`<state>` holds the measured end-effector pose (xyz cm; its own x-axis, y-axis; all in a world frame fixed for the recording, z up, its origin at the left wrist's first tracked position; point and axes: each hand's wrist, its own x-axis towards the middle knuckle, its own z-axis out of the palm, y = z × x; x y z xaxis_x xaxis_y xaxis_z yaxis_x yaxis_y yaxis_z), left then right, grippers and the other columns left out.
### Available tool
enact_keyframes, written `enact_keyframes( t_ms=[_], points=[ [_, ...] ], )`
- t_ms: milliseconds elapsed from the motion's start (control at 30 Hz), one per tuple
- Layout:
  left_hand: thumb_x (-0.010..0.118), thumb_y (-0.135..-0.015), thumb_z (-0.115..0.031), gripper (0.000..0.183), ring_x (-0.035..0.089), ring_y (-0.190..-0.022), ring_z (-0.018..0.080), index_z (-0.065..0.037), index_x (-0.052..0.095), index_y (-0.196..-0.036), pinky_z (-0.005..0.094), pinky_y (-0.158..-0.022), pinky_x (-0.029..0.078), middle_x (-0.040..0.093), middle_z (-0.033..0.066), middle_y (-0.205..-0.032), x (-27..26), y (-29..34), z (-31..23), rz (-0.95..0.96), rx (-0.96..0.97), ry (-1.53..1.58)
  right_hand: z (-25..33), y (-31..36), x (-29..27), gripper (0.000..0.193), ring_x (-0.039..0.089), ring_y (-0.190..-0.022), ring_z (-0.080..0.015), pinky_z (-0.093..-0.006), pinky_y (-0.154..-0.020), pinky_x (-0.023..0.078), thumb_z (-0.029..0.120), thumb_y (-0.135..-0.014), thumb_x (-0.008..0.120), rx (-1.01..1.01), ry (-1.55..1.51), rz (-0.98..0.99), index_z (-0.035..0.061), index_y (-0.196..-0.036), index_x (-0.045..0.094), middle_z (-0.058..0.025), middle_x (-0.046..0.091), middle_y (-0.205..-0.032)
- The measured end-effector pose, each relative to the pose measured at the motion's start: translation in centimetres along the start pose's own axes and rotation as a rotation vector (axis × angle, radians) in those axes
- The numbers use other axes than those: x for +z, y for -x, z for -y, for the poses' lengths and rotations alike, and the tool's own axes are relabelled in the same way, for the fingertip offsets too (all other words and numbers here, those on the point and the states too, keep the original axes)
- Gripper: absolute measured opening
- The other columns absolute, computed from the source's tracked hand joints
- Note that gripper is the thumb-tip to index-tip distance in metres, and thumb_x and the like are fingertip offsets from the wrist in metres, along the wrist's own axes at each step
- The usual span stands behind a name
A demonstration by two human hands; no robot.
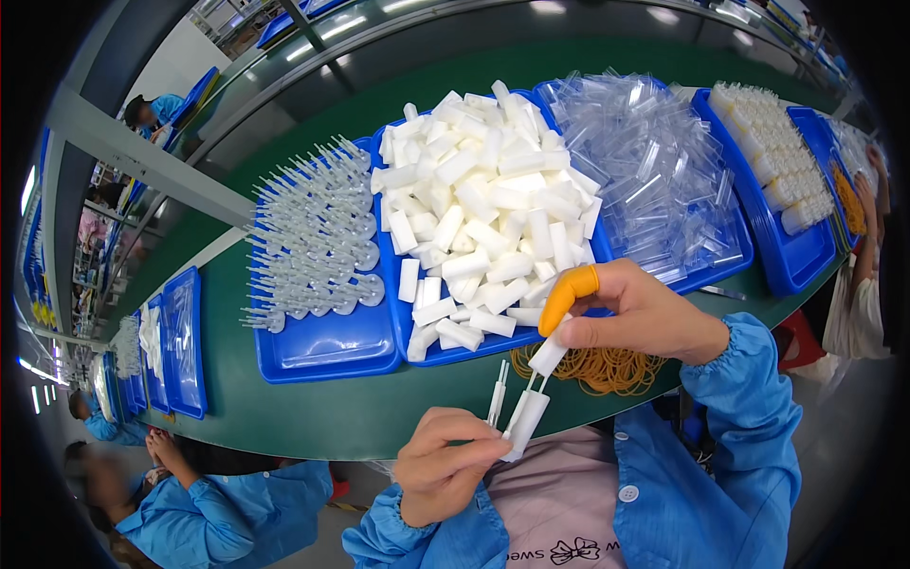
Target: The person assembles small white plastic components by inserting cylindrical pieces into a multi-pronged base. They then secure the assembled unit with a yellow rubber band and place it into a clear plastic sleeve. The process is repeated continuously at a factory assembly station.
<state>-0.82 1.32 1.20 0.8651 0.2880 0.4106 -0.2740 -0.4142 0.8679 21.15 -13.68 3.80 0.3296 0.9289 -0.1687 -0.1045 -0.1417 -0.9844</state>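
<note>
The left hand is low in the middle of the picture, with its fingers pinched shut on two thin white sticks and a white tube that point up toward the table. The right hand is just above it, and its fingers are pressed together on a small white cap that sits at the top of one stick. An orange finger cover is on the first finger of that hand. Both arms wear blue sleeves. Under the right hand lies a heap of tan rubber bands on the green table, partly hidden by the hand. Behind the hands stand blue trays side by side. One tray holds rows of clear long-nosed droppers. The next holds a big pile of white tubes, and the right hand covers its near corner. The next is full of clear plastic sleeves. The far right tray holds neat rows of small white pieces. Other people in blue coats sit at the lower left, near more blue trays.
</note>
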Motion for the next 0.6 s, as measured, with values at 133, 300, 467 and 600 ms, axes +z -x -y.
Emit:
enact_keyframes(
  t_ms=[133,300,467,600],
  points=[
    [0.071,-0.065,0.007,0.027,0.058,-0.080,0.0219,-0.005,0.072,-0.088,0.0308,-0.068,0.046,0.064,0.0064,-0.089,-0.1,-0.2,-0.1,0.066,0.042,-0.069,0.2,-0.1,0.5,0.021,0.056,-0.080,-0.0091,-0.0239,-0.074,0.043,0.020,-0.083,0.068,-0.009,0.050,0.075,0.0021,-0.094,0.066,-0.0027,0.063,-0.087],
    [0.073,-0.063,0.008,0.031,0.058,-0.081,0.0215,-0.005,0.070,-0.092,0.0304,-0.068,0.049,0.058,0.0103,-0.101,0.3,0.6,-0.1,0.005,0.073,-0.115,-0.5,0.9,3.1,0.018,0.055,-0.081,-0.0157,-0.0286,-0.074,0.042,0.018,-0.080,0.070,-0.098,0.130,0.056,0.0048,-0.092,0.067,-0.0060,0.060,-0.086],
    [0.075,-0.071,-0.002,0.045,0.060,-0.076,0.0213,-0.010,0.056,-0.111,0.0305,-0.065,0.049,0.046,0.0192,-0.115,1.4,1.9,0.6,-0.136,0.102,-0.140,-0.3,1.7,4.8,0.016,0.055,-0.082,-0.0203,-0.0309,-0.073,0.042,0.017,-0.077,0.071,-0.188,0.197,0.006,0.0077,-0.090,0.067,-0.0061,0.060,-0.085],
    [0.073,-0.071,0.004,0.036,0.061,-0.082,0.0221,-0.005,0.058,-0.103,0.0327,-0.071,0.051,0.046,0.0187,-0.116,2.7,2.7,0.5,-0.293,0.049,0.013,-0.4,1.6,5.9,0.015,0.053,-0.082,-0.0205,-0.0310,-0.071,0.042,0.017,-0.077,0.070,-0.196,0.189,-0.005,0.0088,-0.090,0.068,-0.0048,0.061,-0.085]
  ],
)
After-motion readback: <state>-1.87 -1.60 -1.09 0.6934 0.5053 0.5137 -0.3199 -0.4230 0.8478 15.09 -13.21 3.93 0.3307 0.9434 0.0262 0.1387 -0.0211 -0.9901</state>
